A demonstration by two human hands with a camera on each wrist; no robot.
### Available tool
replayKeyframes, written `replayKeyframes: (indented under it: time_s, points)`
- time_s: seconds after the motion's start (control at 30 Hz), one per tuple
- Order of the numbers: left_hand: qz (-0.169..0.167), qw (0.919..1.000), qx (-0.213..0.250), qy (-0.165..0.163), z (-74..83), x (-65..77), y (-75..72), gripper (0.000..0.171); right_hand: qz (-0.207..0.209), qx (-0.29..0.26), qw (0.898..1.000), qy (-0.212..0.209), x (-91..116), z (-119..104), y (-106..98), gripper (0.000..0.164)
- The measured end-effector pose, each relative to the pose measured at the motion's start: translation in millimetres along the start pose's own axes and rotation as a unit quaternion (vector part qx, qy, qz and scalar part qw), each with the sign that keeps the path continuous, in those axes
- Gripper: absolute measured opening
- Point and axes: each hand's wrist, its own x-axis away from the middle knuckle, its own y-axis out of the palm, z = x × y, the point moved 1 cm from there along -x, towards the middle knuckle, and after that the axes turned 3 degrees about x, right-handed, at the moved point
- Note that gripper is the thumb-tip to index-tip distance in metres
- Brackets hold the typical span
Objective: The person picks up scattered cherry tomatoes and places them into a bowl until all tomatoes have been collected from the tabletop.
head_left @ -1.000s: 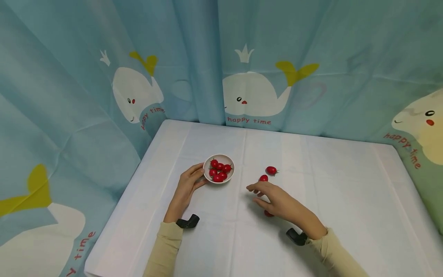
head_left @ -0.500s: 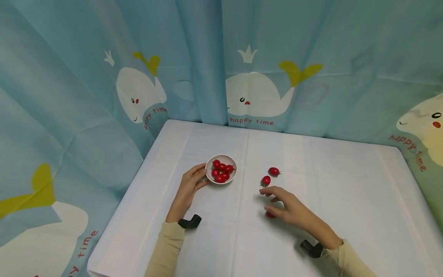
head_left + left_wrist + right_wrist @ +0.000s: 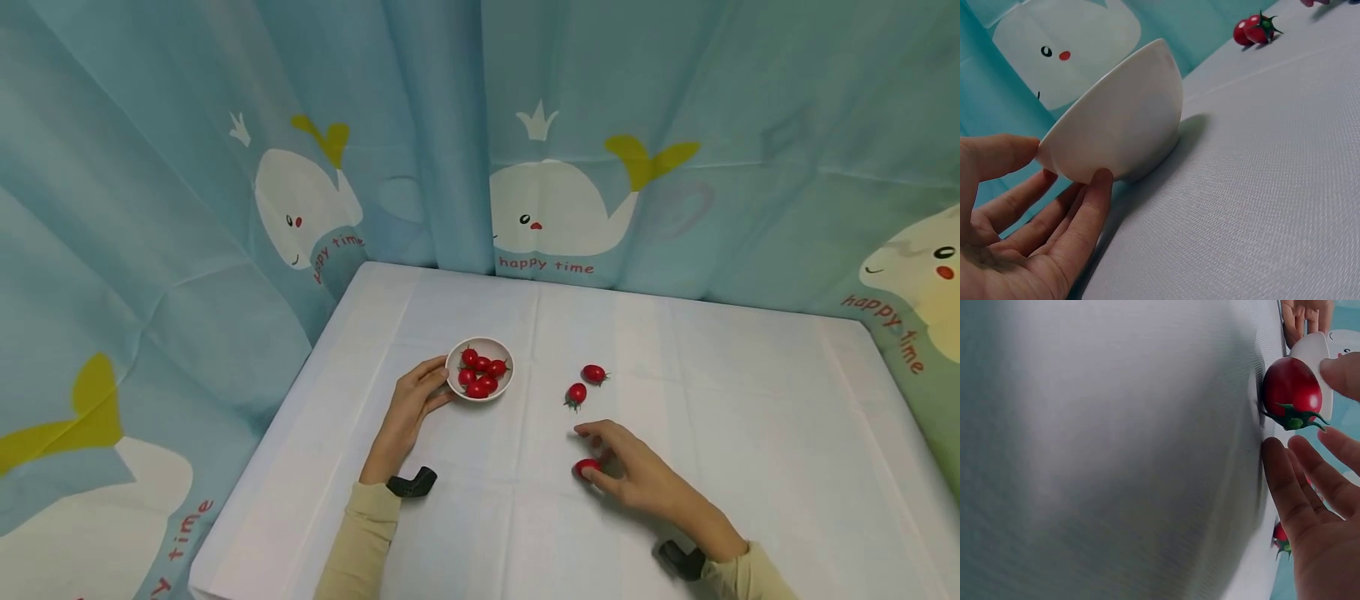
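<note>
My left hand [image 3: 405, 408] holds a white bowl [image 3: 1129, 112] by its side, the thumb at the rim and fingertips against the lower wall. Several red cherry tomatoes lie inside it, hidden behind the wall in the left wrist view. My right hand [image 3: 641, 479] is low over the table, thumb and fingers spread around a single cherry tomato [image 3: 1291, 387] with a green calyx. In the right wrist view the thumb tip is right by that tomato, while the other fingers stay apart from it.
Two more cherry tomatoes, one nearer [image 3: 577, 392] and one farther [image 3: 594, 373], lie beyond my right hand. A white cloth covers the table [image 3: 750, 417]. A blue curtain [image 3: 427, 150] with whale prints hangs behind it and along the sides.
My right hand has moved right and toward me, down to the nearest tomato, uncovering one beyond it. The left hand stays at the bowl. The whole view has shifted slightly.
</note>
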Motion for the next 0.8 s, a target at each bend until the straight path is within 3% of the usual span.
replayKeyframes:
  time_s: [0.33,0.6,0.8]
  points:
    - [0.0,1.0,-0.005,0.0,0.8,0.1,0.2,0.045,0.025,-0.016,0.999,-0.028,5.4,5.0,7.6,0.053]
    - [-0.003,1.0,-0.002,-0.005,2.3,1.2,0.5,0.046,0.017,-0.036,0.999,-0.033,9.0,6.9,9.2,0.04]
    - [0.001,1.0,-0.007,-0.005,1.7,-1.3,0.0,0.044,0.018,-0.075,0.997,-0.015,10.2,6.1,9.7,0.034]
